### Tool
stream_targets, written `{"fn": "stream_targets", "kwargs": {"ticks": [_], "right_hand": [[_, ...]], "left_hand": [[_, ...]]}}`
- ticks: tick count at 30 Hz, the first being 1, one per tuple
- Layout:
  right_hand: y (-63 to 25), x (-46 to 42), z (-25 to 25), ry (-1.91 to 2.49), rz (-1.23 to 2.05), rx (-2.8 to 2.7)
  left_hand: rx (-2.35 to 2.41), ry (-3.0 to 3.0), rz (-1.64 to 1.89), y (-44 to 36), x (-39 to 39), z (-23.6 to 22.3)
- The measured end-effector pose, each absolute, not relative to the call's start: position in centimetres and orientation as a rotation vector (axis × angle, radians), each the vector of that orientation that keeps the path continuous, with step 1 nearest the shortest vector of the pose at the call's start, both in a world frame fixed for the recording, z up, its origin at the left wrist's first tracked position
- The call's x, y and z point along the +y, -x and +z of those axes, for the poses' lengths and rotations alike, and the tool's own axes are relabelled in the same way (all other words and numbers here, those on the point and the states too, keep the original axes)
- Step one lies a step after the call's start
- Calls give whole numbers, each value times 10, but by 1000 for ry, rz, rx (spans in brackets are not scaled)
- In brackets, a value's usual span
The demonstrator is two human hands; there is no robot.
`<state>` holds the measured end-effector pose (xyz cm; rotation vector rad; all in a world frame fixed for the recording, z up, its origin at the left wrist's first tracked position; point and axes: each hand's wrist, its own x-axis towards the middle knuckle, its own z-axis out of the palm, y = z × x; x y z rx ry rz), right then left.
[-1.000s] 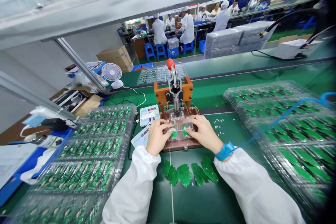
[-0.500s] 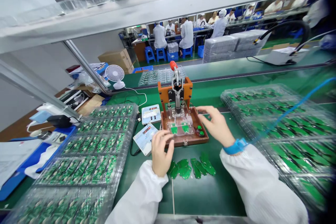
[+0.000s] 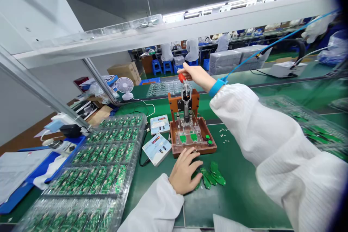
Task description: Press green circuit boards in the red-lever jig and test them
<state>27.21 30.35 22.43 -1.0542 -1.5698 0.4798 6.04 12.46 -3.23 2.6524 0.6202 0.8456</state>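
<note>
My right hand is closed around the red knob of the toggle clamp lever, which stands upright on the orange and brown test fixture. Two green circuit boards sit under the fixture's clear plate. In front of it, my left hand lies with fingers spread, over part of a pile of loose green boards. Its fingertips are close to the fixture's front edge. Two green buttons are on the fixture's right side.
Clear trays of boards lie at left, with more trays at right behind my sleeve. Two boxes with digital displays stand beside the fixture. A small white fan is behind. A blue cord runs from my right wrist.
My right hand has risen from the fixture's right side to the red knob. My left hand has moved right, from the fixture's front left corner to the loose boards. The camera view has tilted up.
</note>
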Motion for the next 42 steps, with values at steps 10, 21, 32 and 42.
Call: {"fn": "stream_targets", "kwargs": {"ticks": [10,21,32,42], "right_hand": [[-245,146,198,872,-3,-1754],[-244,143,106,752,-29,-1803],[-240,149,85,671,145,-1703],[-239,152,90,595,161,-1682]], "left_hand": [[650,-2629,866,-63,123,-33],[688,-2605,886,-66,122,-37],[664,-2437,1050,-56,123,-16],[1589,-2452,30,16,244,40]]}}
